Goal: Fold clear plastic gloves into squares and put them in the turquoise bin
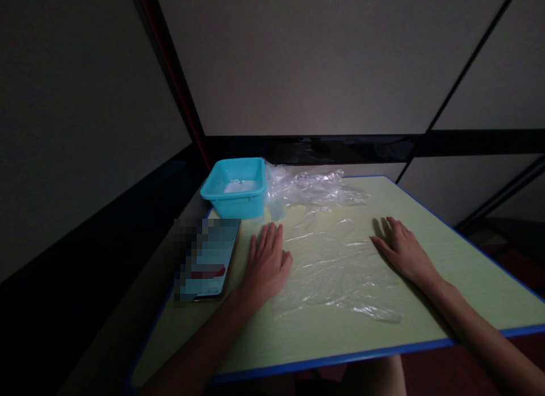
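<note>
A clear, wrinkled plastic sheet or bag (336,271) lies flat on the pale green table (443,259). My left hand (267,265) rests palm down at its left edge, fingers spread and holding nothing. To the right of the plastic is my right hand (404,251), open, with thumb and fingers apart and a shadow beneath the fingers. More crumpled clear plastic (317,186) is heaped at the back of the table, next to a turquoise basket (238,205). Something pale, too small to make out, lies inside the basket.
A phone (215,259), partly pixelated, lies left of my left hand. Behind the table stands a grey panelled wall (315,61). The table has a blue edge, and part of a leg shows below its front.
</note>
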Demonstrator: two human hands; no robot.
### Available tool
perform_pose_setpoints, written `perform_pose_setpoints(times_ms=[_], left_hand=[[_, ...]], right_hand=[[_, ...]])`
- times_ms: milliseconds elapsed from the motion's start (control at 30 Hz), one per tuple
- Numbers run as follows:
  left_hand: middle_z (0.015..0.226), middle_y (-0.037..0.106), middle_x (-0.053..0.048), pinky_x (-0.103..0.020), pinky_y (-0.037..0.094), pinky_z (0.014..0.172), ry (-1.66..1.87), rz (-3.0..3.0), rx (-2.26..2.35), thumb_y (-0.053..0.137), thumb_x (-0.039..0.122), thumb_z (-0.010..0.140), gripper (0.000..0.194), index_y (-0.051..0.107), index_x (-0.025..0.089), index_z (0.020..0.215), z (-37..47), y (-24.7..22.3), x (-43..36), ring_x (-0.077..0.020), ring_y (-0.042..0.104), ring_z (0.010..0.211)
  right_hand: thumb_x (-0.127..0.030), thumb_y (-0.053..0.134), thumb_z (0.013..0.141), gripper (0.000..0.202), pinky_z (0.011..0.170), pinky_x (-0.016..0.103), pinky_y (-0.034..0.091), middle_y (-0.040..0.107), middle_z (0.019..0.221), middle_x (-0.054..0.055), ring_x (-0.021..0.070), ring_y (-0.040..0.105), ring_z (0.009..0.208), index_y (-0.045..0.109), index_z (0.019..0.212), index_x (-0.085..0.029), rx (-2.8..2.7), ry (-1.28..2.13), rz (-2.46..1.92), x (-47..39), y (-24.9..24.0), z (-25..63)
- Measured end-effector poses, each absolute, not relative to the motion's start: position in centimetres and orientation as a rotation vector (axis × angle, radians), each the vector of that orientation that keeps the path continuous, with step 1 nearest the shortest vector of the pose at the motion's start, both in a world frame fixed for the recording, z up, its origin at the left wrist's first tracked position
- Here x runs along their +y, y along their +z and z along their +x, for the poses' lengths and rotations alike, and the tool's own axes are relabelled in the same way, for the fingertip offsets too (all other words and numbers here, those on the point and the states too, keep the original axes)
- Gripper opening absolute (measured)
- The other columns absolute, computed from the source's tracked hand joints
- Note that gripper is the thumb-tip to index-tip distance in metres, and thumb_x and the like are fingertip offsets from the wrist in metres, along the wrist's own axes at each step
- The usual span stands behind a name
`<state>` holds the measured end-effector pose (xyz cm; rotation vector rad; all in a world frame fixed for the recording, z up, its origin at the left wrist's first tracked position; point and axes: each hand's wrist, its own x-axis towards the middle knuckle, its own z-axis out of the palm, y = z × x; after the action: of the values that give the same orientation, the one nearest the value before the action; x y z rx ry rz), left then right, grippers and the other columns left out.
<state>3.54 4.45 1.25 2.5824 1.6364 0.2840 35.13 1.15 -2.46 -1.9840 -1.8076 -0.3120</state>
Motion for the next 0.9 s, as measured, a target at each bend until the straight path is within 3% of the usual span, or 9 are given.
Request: perform_pose_setpoints(times_ms=[233,533,800,900], left_hand=[[0.144,0.023,-0.015,-0.04,0.014,0.109,0.504,2.541,1.51,0.041,0.021,0.081,0.052,0.032,0.007,0.131,3.8,2.7,5.0,-0.0221,0.016,0.133],[0.145,0.023,-0.005,-0.027,0.014,0.109,0.235,2.959,0.449,0.036,0.035,0.089,0.051,0.029,0.012,0.134,10.2,3.7,4.2,-0.0123,0.015,0.133],[0.143,0.026,0.001,-0.026,0.02,0.108,0.26,2.908,0.393,0.035,0.037,0.089,0.051,0.029,0.021,0.136,14.0,2.0,5.0,-0.013,0.021,0.132],[0.144,0.025,-0.001,-0.027,0.02,0.108,0.215,2.939,0.38,0.032,0.038,0.089,0.052,0.028,0.017,0.136,14.3,1.8,5.4,-0.0142,0.021,0.132]], right_hand=[[-0.051,0.032,0.084,0.064,0.092,0.049,0.037,0.047,0.123,0.026,0.0349,0.046,0.113,0.034,0.125,-0.002,-1.797,-0.29,-2.037,1.1,-2.1,34.8],[-0.045,0.03,0.086,0.056,0.091,0.051,0.037,0.047,0.125,0.023,0.0333,0.045,0.115,0.033,0.127,-0.007,-1.774,-0.308,-2.043,1.1,-2.2,34.9],[-0.045,0.031,0.086,0.054,0.092,0.051,0.035,0.046,0.126,0.022,0.0328,0.044,0.116,0.03,0.129,-0.011,-1.785,-0.304,-2.034,1.2,-2.1,34.6],[-0.045,0.032,0.085,0.054,0.092,0.051,0.035,0.048,0.124,0.021,0.0328,0.044,0.115,0.03,0.129,-0.012,-1.779,-0.32,-2.038,1.2,-2.2,34.5]])
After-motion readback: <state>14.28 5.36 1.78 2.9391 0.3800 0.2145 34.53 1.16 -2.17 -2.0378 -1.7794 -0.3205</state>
